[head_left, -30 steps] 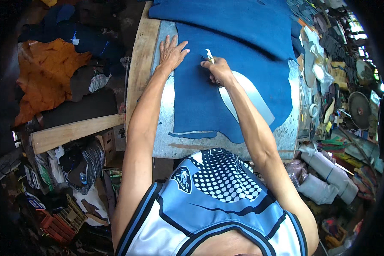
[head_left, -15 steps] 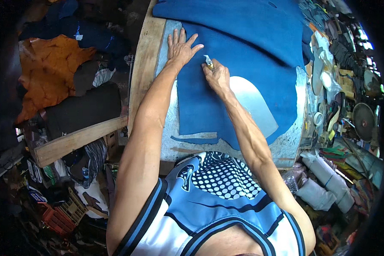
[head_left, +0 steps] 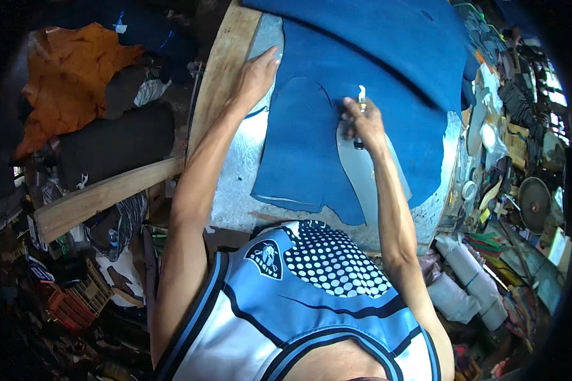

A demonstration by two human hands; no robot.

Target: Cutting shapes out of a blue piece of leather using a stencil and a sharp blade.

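Blue leather (head_left: 311, 146) lies spread over the worktable. At its left edge is my left hand (head_left: 257, 77), fingers closed together with the tips at the leather's border; the lower fingers are partly hidden. My right hand (head_left: 367, 120) grips a cutting knife (head_left: 361, 95), its pale blade pointing away from me and a dark handle end showing below the fist. A grey pattern template (head_left: 357, 166), curved in outline, rests on the leather beneath my right hand and forearm, which cover part of it. Left of it, a thin curved line runs across the leather.
A metal sheet (head_left: 230, 184) covers the table under the leather, with a wooden board (head_left: 217, 89) along its left. Orange-brown leather (head_left: 76, 76) and a dark roll (head_left: 117, 143) lie at left. Wrapped bundles (head_left: 467, 273) and leather scraps (head_left: 483, 32) crowd the right.
My left hand has gone from spread flat on the leather to closed at its edge. My right hand has moved right with the knife, over the template, which appears shifted and turned.
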